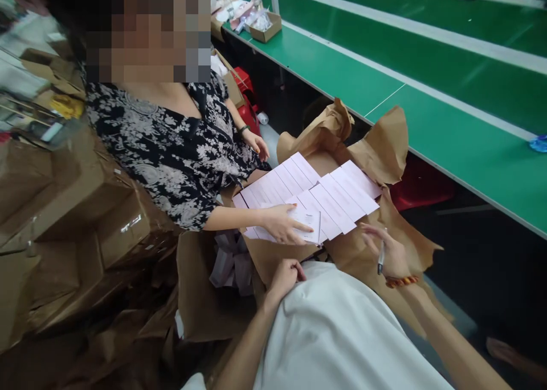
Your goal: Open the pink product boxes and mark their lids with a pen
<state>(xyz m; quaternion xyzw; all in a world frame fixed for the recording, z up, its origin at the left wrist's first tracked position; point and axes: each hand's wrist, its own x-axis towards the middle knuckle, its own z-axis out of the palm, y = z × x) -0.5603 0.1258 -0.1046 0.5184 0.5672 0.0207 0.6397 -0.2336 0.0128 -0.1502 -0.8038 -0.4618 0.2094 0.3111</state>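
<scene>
While right hand [388, 254] holds pen [381, 258], printed sheets [339, 199] unreadable.

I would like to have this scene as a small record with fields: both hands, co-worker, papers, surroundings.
Right hand: holds a pen, near the sheets
Left hand: curled, close to the pale shirt; no held object visible
Co-worker's hand: on a white printed piece over the sheets
Sheets: pale, overlapping; print unreadable
Surroundings: crumpled brown paper, green table

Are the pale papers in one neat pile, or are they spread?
Spread: the papers overlap in rows, so many separate edges show.
</scene>
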